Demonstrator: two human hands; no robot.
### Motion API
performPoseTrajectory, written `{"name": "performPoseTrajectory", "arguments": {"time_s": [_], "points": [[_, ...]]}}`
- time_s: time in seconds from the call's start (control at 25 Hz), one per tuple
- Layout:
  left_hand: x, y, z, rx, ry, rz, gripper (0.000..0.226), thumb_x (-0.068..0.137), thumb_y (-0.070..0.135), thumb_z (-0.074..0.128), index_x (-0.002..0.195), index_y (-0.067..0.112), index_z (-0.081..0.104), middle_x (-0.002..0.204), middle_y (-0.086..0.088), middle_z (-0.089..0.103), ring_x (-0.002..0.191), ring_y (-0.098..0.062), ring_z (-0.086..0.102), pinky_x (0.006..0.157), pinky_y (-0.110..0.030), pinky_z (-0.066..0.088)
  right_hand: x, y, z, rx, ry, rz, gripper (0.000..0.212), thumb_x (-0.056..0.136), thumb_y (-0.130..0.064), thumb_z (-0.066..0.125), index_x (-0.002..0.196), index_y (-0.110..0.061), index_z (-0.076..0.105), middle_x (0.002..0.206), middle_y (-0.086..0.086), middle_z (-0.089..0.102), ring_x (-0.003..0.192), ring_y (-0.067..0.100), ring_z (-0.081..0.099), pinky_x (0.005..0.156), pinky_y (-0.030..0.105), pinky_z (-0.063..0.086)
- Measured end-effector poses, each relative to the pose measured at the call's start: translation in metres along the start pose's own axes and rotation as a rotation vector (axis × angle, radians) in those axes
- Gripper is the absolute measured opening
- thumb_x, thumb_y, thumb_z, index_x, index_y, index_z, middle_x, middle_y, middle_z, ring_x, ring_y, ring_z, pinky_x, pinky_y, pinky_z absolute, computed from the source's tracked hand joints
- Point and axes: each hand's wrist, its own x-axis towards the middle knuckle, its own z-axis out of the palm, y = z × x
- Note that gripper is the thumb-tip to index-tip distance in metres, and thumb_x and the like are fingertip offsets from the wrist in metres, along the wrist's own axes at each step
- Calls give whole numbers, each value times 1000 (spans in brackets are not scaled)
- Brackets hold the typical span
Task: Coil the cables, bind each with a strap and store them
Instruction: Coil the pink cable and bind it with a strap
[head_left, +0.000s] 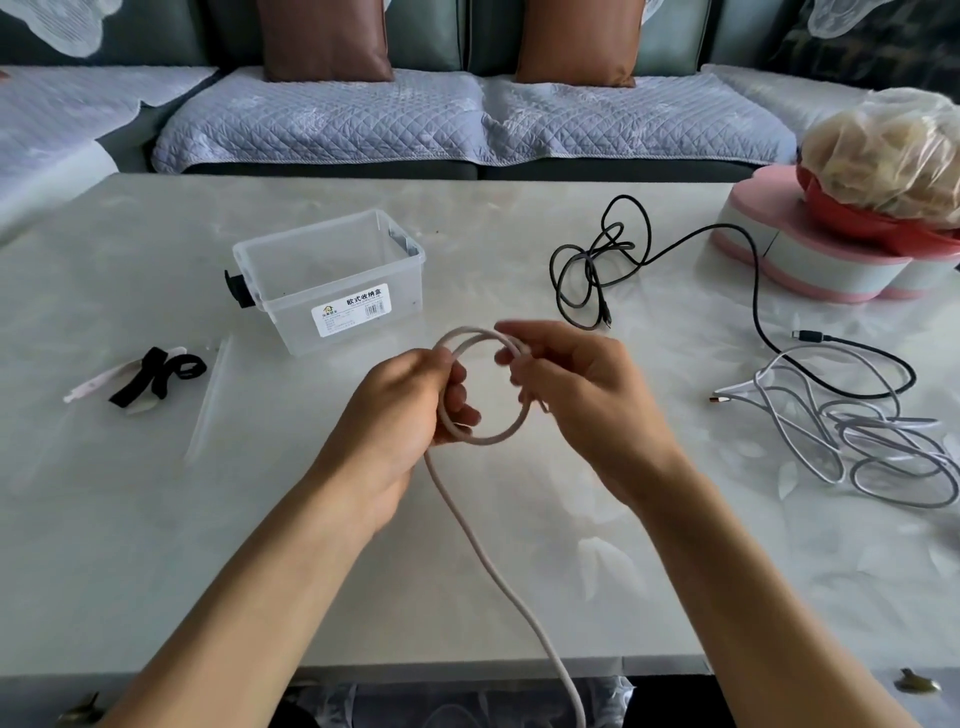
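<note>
White cable (485, 436): coiled in loops between both hands above the table (156, 519), tail trailing toward the near edge. Left hand (400, 415): grips the coil's left side. Right hand (576, 395): pinches its right side. Clear storage box (332, 291): behind the hands, nothing visible inside. Black straps (156, 376): left, on table.

The clear storage box (332, 283) bears a label (350, 313) reading "欧式收纳盒".

Three cables: one pinkish-white cable (470, 441) at center, one black cable (587, 270) at upper right, one grey-white cable (883, 447) at right, one clear plastic storage box (332, 283), two brown cushions (324, 39), a small pile of black straps (156, 376) at left, exact number unclear, two hands, left hand (400, 415), right hand (582, 395)
</note>
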Motion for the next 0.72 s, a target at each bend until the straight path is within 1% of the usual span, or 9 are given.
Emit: {"name": "performPoseTrajectory", "arguments": {"time_s": [0.08,0.16,0.24,0.28,0.36,0.48,0.56,0.64,0.72], "points": [[2,-2,-3,-33,-17,42,29,105,16,42,87,11,66,61,2,48,53,-16,48,59,-28,44,-3,0,-8,-38,-88,97,16,90,-4,62,97,-12,74,81,6,73,63,10,58,60,22,46],[2,0,-6,-5,-66,81,30,103,12,42,98,14,72,63,3,50,54,-16,45,59,-28,41,-5,2,-10,-80,-75,137,13,92,-8,62,92,-12,75,78,8,73,61,14,59,59,26,47],[3,5,-9,-21,-131,50,34,102,24,42,102,12,74,65,0,54,57,-18,49,63,-31,44,-5,5,-8,-20,-31,153,16,96,-5,56,96,-9,72,77,6,71,64,14,68,59,22,52],[3,6,-10,-6,-153,20,41,103,34,40,101,11,75,66,-2,56,58,-19,51,65,-33,48,-5,6,-5,2,-22,139,18,97,-4,53,99,-8,71,78,5,69,67,15,71,62,25,57],[2,8,-11,101,-149,-17,54,103,46,37,89,11,75,65,-4,57,58,-21,57,69,-37,56,-8,5,-1,-98,-30,25,20,98,-4,50,101,-10,69,77,0,66,69,12,71,69,28,59],[1,13,-16,74,-176,-81,49,103,34,37,81,7,70,66,-10,59,60,-27,61,66,-36,56,-10,1,4,-366,-69,-168,23,97,-4,50,92,-21,66,72,-10,61,63,3,61,63,12,47],[1,21,-22,-11,-260,-101,41,99,24,37,89,3,71,66,-12,61,61,-30,62,63,-33,55,-9,0,4,-389,-88,-217,25,96,-4,50,96,-22,68,77,-8,60,64,4,58,62,10,41],[3,24,-23,56,-300,-66,44,100,31,40,86,4,71,61,-9,55,57,-28,59,63,-34,55,-8,0,5,-411,-98,-270,26,95,-2,50,103,-18,69,82,-4,60,67,8,58,64,12,42],[2,24,-18,107,-266,-12,44,101,41,44,76,10,63,54,-1,42,49,-20,47,60,-33,50,-7,2,8,-381,-80,-260,25,96,-3,51,103,-17,70,81,-5,62,68,9,60,65,12,44]]}}
